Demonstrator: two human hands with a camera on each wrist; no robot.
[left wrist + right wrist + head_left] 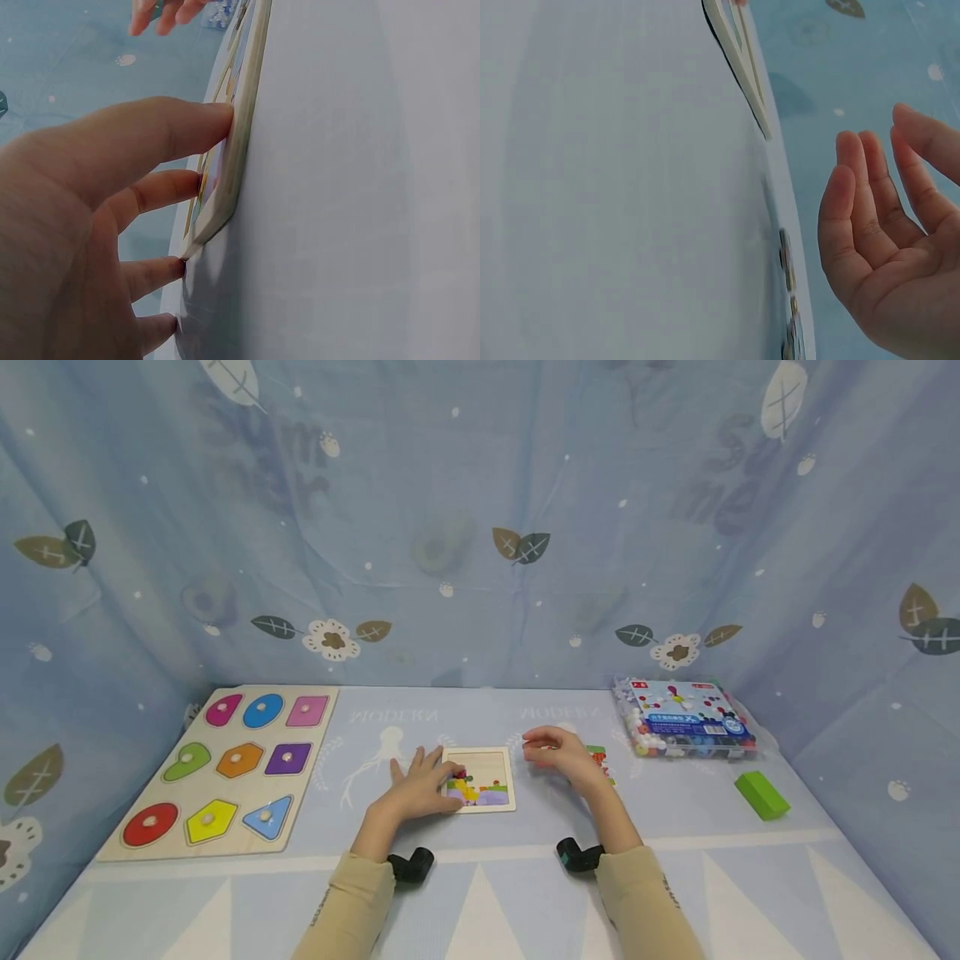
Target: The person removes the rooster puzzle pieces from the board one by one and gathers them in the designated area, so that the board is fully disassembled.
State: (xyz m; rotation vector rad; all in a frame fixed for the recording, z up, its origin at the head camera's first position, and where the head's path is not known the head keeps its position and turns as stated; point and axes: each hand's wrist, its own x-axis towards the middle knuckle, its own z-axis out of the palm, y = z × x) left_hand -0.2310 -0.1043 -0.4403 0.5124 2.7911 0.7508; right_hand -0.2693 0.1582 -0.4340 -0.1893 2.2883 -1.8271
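Note:
A small wooden jigsaw tray [480, 750] lies flat on the table, its lower part filled with colourful pieces and the upper part bare wood. My left hand [417, 787] rests at the tray's left side with fingers spread; in the left wrist view the thumb [191, 127] touches the near rim. Right of the tray, my right hand [561, 758] is held above the table. Its fingers [838, 217] are loosely bent, with nothing visible between them. Loose puzzle pieces [600, 760] with red and green prints lie partly hidden behind that hand.
A wooden shape board [176, 793] with coloured knobbed shapes lies at the left. At the back right is a clear plastic box [686, 718] of small coloured beads or connectors. A green block [762, 795] lies in front of it. A patterned curtain [480, 568] encloses the table.

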